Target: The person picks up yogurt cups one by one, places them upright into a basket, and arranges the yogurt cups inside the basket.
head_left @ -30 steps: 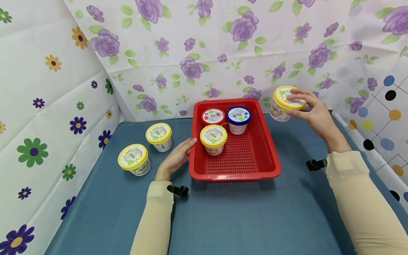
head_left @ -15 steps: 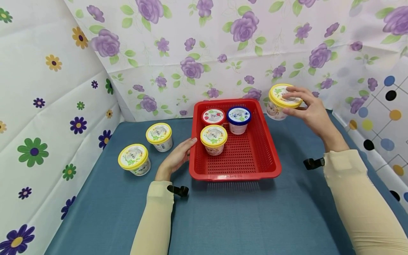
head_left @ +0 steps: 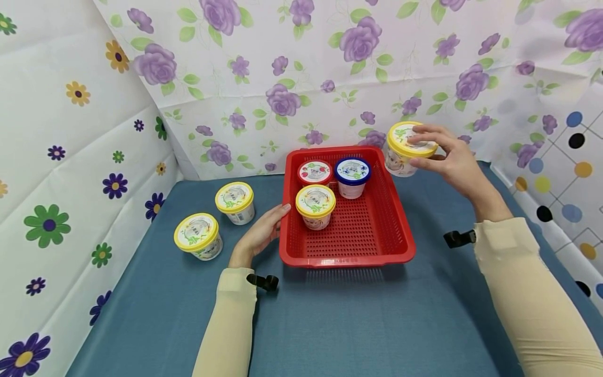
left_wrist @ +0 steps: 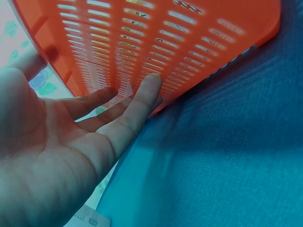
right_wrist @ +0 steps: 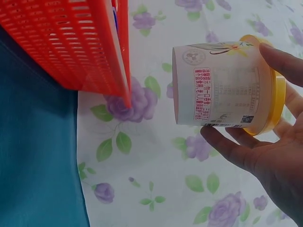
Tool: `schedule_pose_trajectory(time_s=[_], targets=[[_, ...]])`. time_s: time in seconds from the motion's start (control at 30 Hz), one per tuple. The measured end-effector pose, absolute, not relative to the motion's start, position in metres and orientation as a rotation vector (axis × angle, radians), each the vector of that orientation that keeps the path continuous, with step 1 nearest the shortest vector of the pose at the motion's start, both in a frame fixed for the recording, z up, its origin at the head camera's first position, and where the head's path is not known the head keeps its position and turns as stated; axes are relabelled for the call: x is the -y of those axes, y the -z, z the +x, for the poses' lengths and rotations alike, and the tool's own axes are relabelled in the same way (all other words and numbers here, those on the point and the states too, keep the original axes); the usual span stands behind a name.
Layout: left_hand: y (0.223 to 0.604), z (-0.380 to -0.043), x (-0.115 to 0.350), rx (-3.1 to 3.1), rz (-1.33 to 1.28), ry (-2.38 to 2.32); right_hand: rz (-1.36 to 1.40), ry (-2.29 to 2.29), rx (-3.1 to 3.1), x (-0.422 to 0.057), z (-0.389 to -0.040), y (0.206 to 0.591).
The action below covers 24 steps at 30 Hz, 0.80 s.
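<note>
My right hand (head_left: 459, 166) grips a round tub with a yellow lid (head_left: 399, 161) by its lid, raised off the table just right of the basket's back corner. In the right wrist view the tub (right_wrist: 215, 87) shows printed red text and lies between thumb and fingers. A red perforated basket (head_left: 350, 260) stands mid-table. My left hand (head_left: 261, 230) holds its left side, thumb at the rim; in the left wrist view, the fingers lie along the outer wall (left_wrist: 241, 16). Inside sit a red-lidded tub (head_left: 314, 172), a blue-lidded tub (head_left: 352, 178) and a yellow-lidded tub (head_left: 315, 207).
Two more yellow-lidded tubs, a back one (head_left: 235, 203) and a front one (head_left: 199, 235), stand left of the basket. A blue cloth (head_left: 339, 324) covers the table. Flower-patterned sheets (head_left: 301, 78) hang behind and on the left; a dotted sheet (head_left: 577, 173) is on the right.
My right hand has carried the yellow-lidded tub a little left, towards the basket, and slightly up in the head view. The left hand and basket have stayed put.
</note>
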<state>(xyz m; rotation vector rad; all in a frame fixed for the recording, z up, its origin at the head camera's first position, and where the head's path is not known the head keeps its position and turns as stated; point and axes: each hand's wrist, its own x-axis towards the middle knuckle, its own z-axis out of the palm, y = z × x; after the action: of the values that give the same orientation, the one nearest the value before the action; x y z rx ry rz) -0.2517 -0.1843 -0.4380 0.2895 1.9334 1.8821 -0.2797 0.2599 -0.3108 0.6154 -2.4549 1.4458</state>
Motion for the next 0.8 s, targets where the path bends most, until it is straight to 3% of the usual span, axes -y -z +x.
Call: schedule_pose_trajectory(time_s=[0.8], targets=[[0.438, -0.251, 0.185, -1.929, 0.295, -1.886, 0.679, -1.426, 2.476, -0.235, -0.287, 0.305]])
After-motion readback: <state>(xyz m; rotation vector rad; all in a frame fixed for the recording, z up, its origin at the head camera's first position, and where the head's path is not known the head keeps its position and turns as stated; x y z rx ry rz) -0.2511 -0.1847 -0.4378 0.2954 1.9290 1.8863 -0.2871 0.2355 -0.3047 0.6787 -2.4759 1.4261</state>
